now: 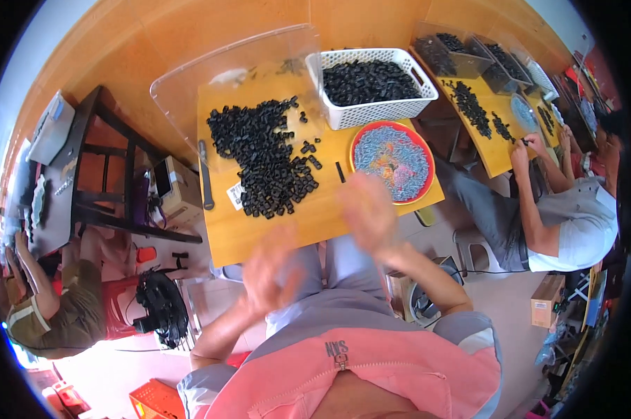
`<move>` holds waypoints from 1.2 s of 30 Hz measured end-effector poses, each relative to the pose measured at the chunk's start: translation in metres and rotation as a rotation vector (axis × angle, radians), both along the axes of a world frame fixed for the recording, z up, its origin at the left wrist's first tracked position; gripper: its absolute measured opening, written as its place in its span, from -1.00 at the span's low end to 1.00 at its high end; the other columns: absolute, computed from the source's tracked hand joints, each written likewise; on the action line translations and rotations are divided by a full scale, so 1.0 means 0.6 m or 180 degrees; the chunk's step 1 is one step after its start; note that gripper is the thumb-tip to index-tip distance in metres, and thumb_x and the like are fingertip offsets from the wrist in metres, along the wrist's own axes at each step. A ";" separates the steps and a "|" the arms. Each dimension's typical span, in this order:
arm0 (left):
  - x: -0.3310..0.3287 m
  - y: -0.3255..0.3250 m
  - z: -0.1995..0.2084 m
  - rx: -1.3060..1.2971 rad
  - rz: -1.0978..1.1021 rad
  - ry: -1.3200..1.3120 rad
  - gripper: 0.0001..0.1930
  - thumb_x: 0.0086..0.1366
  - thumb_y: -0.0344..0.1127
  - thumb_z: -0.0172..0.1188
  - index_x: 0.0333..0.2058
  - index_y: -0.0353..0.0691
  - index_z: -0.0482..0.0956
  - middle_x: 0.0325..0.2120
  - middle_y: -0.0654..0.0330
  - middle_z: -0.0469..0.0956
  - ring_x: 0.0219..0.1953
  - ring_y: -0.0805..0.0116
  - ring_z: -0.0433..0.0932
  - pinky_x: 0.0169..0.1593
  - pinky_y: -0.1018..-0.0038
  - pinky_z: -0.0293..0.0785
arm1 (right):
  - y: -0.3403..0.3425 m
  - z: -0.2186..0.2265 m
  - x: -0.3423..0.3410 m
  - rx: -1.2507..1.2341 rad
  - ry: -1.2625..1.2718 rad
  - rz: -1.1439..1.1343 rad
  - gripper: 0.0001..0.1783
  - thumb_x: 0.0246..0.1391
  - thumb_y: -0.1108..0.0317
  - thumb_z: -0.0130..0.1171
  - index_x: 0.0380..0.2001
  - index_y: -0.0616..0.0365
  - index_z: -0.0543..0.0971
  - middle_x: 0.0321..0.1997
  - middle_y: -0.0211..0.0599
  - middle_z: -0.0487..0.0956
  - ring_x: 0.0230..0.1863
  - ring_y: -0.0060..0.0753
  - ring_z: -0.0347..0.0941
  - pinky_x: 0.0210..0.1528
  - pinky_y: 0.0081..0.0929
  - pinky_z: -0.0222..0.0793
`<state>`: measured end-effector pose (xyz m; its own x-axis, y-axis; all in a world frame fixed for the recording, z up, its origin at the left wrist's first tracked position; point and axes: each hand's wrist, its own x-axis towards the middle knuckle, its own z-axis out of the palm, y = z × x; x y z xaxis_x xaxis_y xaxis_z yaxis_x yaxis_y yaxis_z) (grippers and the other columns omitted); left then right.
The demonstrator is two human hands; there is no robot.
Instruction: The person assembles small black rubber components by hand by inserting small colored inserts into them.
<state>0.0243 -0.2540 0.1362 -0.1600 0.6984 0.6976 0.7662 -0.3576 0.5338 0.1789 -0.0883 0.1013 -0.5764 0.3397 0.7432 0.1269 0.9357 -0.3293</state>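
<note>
My left hand [270,272] is raised over my lap at the table's front edge, smeared by motion, its fingers unclear. Also blurred, my right hand [370,213] is over the front of the table, just below the red-rimmed basin [431,178]. Small bluish-grey metal pieces [392,150] fill the basin, with a few orange and pink bits among them. A heap of small black plastic parts [263,153] spreads across the yellow table [242,241], left of my right hand. Near the basin lies a short thin black stick [340,172]. I cannot make out anything held in either hand.
A white perforated basket [375,112] of black parts stands behind the basin. A clear plastic bin [183,91] lies tipped behind the heap. A long dark tool [206,178] and white label [236,197] lie at left. Other people sit right and left; a fan [424,300] is below.
</note>
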 end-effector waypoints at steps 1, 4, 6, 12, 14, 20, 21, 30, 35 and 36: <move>-0.025 0.026 -0.019 -0.0426 0.0329 -0.0314 -0.70 0.05 -0.51 0.08 -0.17 -0.38 0.43 -0.20 -0.03 0.47 -0.16 0.08 0.46 -0.08 0.37 0.36 | 0.030 -0.003 0.000 -0.0495 -0.0218 -0.0557 -0.76 -0.19 0.53 0.09 -0.33 0.27 0.48 -0.22 -0.05 0.44 -0.14 0.04 0.34 -0.11 -0.20 0.27; -0.090 0.088 -0.073 -0.0819 0.0793 -0.1228 -0.72 0.06 -0.61 0.02 -0.19 -0.37 0.44 -0.34 0.03 0.48 -0.30 0.17 0.48 -0.19 0.42 0.38 | 0.140 -0.087 0.029 -0.0977 -0.0661 -0.1279 -0.74 -0.20 0.55 0.10 -0.31 0.29 0.47 -0.22 -0.07 0.43 -0.15 0.00 0.35 -0.13 -0.23 0.28; -0.120 0.140 -0.088 -0.0937 0.0717 -0.0971 -0.75 0.04 -0.62 0.04 -0.24 -0.35 0.47 -0.37 0.03 0.48 -0.33 0.16 0.46 -0.22 0.39 0.37 | 0.175 -0.109 0.025 -0.0991 -0.0854 -0.1410 -0.72 -0.21 0.55 0.10 -0.30 0.28 0.48 -0.23 -0.09 0.43 -0.16 -0.01 0.35 -0.14 -0.23 0.28; -0.165 0.288 -0.175 -0.0876 0.0743 0.0067 -0.76 -0.04 -0.58 0.10 -0.31 -0.30 0.51 -0.35 0.08 0.48 -0.27 0.08 0.40 -0.19 0.33 0.34 | 0.196 -0.122 0.003 -0.1549 -0.1393 -0.1249 -0.74 -0.26 0.60 0.13 -0.37 0.20 0.45 -0.27 -0.04 0.40 -0.20 0.04 0.36 -0.18 -0.17 0.29; -0.151 0.313 -0.179 -0.1016 0.0724 0.0184 -0.75 -0.05 -0.53 0.14 -0.30 -0.28 0.52 -0.34 0.12 0.48 -0.24 0.11 0.39 -0.16 0.32 0.32 | 0.197 -0.127 0.010 -0.1540 -0.1242 -0.1115 -0.74 -0.28 0.63 0.13 -0.41 0.20 0.43 -0.30 -0.03 0.41 -0.25 0.09 0.36 -0.19 -0.15 0.29; -0.122 0.335 -0.200 -0.1613 0.0797 0.0910 -0.77 -0.07 -0.40 0.21 -0.34 -0.15 0.54 -0.41 0.21 0.44 -0.26 0.23 0.37 -0.24 0.36 0.21 | 0.191 -0.122 0.028 -0.1967 -0.0730 -0.1173 -0.80 -0.25 0.65 0.10 -0.44 0.23 0.46 -0.45 -0.15 0.46 -0.46 -0.19 0.46 -0.37 -0.39 0.37; -0.124 0.338 -0.206 -0.1618 0.0784 0.0911 -0.77 -0.07 -0.40 0.21 -0.34 -0.15 0.54 -0.41 0.21 0.44 -0.26 0.23 0.37 -0.24 0.36 0.21 | 0.195 -0.129 0.030 -0.1976 -0.0730 -0.1185 -0.80 -0.25 0.65 0.10 -0.44 0.23 0.46 -0.45 -0.15 0.46 -0.46 -0.19 0.46 -0.37 -0.39 0.37; -0.129 0.319 -0.204 -0.1624 0.0984 0.1136 -0.76 -0.05 -0.52 0.08 -0.34 -0.16 0.53 -0.39 0.22 0.46 -0.25 0.24 0.36 -0.17 0.32 0.13 | 0.202 -0.143 0.049 -0.2250 0.0022 -0.1326 -0.81 -0.26 0.64 0.12 -0.45 0.23 0.51 -0.49 -0.24 0.50 -0.52 -0.40 0.46 -0.47 -0.53 0.37; -0.131 0.337 -0.203 -0.2316 0.0928 0.1145 -0.77 -0.05 -0.49 0.15 -0.35 -0.12 0.49 -0.37 0.21 0.40 -0.24 0.23 0.36 -0.18 0.30 0.14 | 0.191 -0.137 0.034 -0.1889 -0.0961 -0.1344 -0.80 -0.33 0.57 0.24 -0.50 0.23 0.50 -0.47 -0.23 0.47 -0.47 -0.35 0.44 -0.38 -0.47 0.36; -0.130 0.338 -0.207 -0.2180 0.0908 0.1042 -0.79 -0.06 -0.52 0.12 -0.37 -0.14 0.50 -0.39 0.19 0.40 -0.26 0.22 0.35 -0.16 0.30 0.12 | 0.196 -0.142 0.036 -0.1878 -0.0958 -0.1337 -0.80 -0.33 0.57 0.24 -0.50 0.23 0.50 -0.47 -0.23 0.47 -0.47 -0.35 0.44 -0.38 -0.47 0.36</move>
